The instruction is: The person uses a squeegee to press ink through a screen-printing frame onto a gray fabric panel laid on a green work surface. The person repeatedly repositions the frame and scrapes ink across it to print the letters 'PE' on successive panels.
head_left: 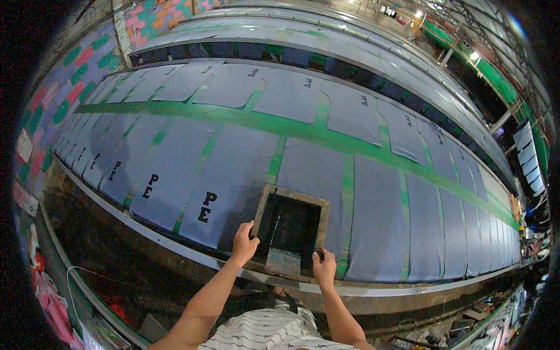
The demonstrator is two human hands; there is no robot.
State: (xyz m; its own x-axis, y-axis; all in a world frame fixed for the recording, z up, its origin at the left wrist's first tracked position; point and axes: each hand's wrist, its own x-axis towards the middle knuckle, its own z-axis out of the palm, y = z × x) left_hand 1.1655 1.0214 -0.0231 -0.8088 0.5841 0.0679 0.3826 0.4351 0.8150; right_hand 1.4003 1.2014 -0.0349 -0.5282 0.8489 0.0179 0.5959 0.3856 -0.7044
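A screen printing frame (297,195) with a worn rim and dark mesh lies at the near edge of a long printing table. My left hand (244,244) grips its left side, fingers closed round the rim. On the opposite side my right hand (324,268) is closed on the rim too. A lighter patch shows at the near end of the mesh. Beneath and around the frame is a blue-grey fabric panel (309,166). To its left, another fabric panel (233,157) carries large black printed letters, as do several beyond it.
Green strips of tabletop (251,121) separate the panels. A pale rail (175,244) runs along the near table edge. More cloth-covered tables (245,29) stand parallel at the back. Pink fabric (49,303) hangs at the lower left; clutter (478,312) lies at the lower right.
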